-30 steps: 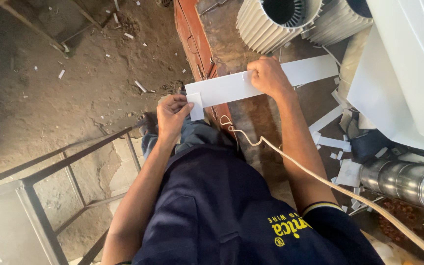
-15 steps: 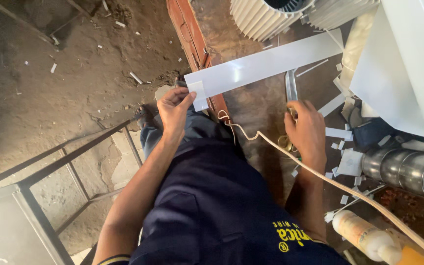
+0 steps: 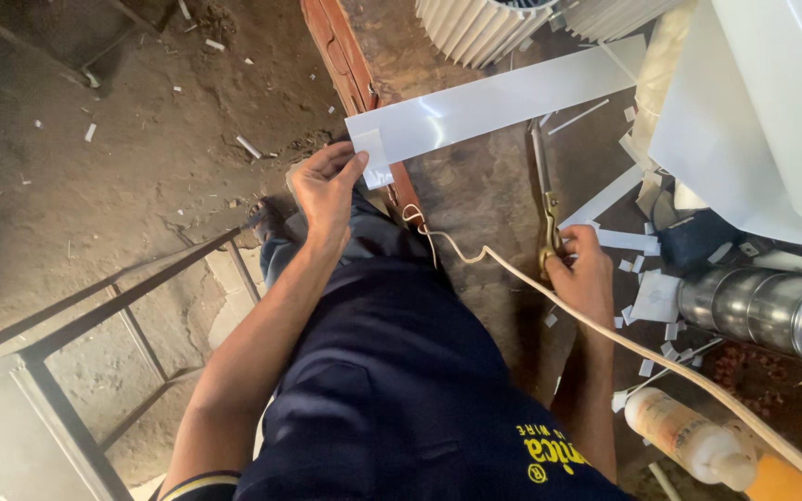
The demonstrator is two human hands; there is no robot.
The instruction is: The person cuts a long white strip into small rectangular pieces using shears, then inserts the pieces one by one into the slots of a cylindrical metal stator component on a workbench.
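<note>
We see the left hand (image 3: 325, 188) pinching the near end of a long white strip (image 3: 494, 102), thumb and fingers closed on its folded corner; the strip runs up and away to the right, toward a ribbed grey motor casing (image 3: 475, 28). The right hand (image 3: 582, 278) is wrapped around the handles of a pair of scissors (image 3: 544, 190) lying on the brown work surface (blades pointing away). A pale cord (image 3: 605, 334) crosses between the hands, with white offcuts (image 3: 653, 297) scattered nearby

Between my hands the bare brown workbench top (image 3: 475, 199) lies open; a cream cord (image 3: 549, 292) crosses it, and a shiny steel cylinder (image 3: 763, 311) and white paper scraps (image 3: 653, 297) crowd its right edge.
</note>
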